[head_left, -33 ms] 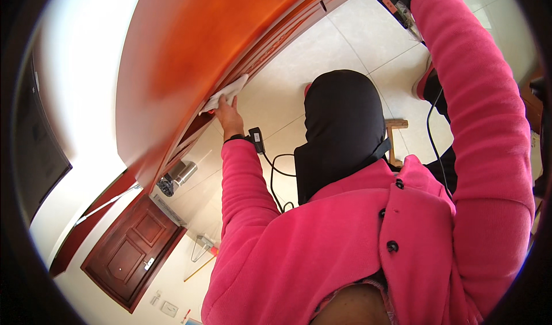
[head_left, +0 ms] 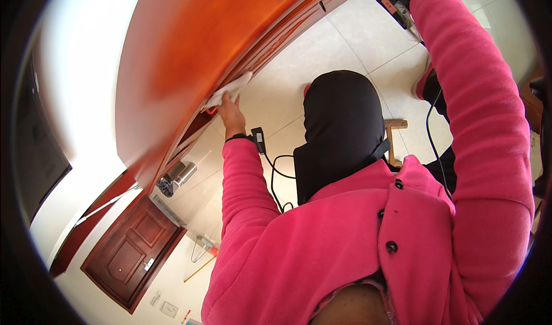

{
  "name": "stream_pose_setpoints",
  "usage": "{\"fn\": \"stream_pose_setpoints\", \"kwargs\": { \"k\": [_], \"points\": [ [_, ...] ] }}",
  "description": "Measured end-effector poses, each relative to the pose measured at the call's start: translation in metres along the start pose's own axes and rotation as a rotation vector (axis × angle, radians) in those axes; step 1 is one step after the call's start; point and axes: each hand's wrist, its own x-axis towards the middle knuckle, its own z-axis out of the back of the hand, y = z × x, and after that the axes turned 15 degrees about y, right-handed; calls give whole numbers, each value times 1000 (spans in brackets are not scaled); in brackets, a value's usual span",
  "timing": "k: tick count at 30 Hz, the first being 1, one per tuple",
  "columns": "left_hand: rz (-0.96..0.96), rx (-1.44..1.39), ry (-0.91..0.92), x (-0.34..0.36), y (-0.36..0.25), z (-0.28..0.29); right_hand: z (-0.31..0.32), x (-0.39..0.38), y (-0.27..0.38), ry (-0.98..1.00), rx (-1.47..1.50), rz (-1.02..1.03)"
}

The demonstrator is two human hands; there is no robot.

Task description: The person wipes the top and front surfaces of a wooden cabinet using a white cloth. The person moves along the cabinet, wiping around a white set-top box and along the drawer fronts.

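Observation:
My left hand [head_left: 231, 116] is closed on a folded white cloth [head_left: 231, 90]. The cloth lies against the carved side of a glossy orange-brown wooden piece of furniture [head_left: 178, 43]. A small red bit [head_left: 211, 110] shows beside my fingers; what it is I cannot make out. Round my left wrist sits a black band with a small black device [head_left: 258, 140] and a cable. My right arm [head_left: 460, 54] reaches up to the top right edge, where a black wrist device [head_left: 395, 4] shows; the right hand itself is out of the picture.
Pale floor tiles [head_left: 310, 54] lie beside the furniture. My knee under black cloth [head_left: 345, 112] is in the middle, with a wooden stool [head_left: 395, 125] next to it. A metal bin [head_left: 184, 172] and a dark red door [head_left: 133, 250] are at lower left. Cables hang from both wrists.
My left hand and the white cloth have shifted slightly to the right along the furniture's side. The right arm has barely moved.

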Motion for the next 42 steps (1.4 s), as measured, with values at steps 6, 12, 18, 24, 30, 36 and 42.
{"fn": "stream_pose_setpoints", "kwargs": {
  "k": [6,12,18,24,30,36,42],
  "points": [
    [-14,414,478,-13,-2,-98,1,0,-2,9,10,11],
    [-44,528,783,-10,-13,-192,-2,0,-2,-14,-1,16],
    [-80,397,1027,0,-13,-266,-1,1,-3,4,3,5],
    [-98,525,931,14,17,-223,-1,0,-6,-17,12,22],
    [57,449,441,48,91,-57,-1,0,-3,-14,-6,42],
    [137,744,-162,90,120,77,-1,1,-3,-23,-9,33],
    [-77,1470,63,119,127,109,-2,3,-5,-22,-11,32]
  ]
}}
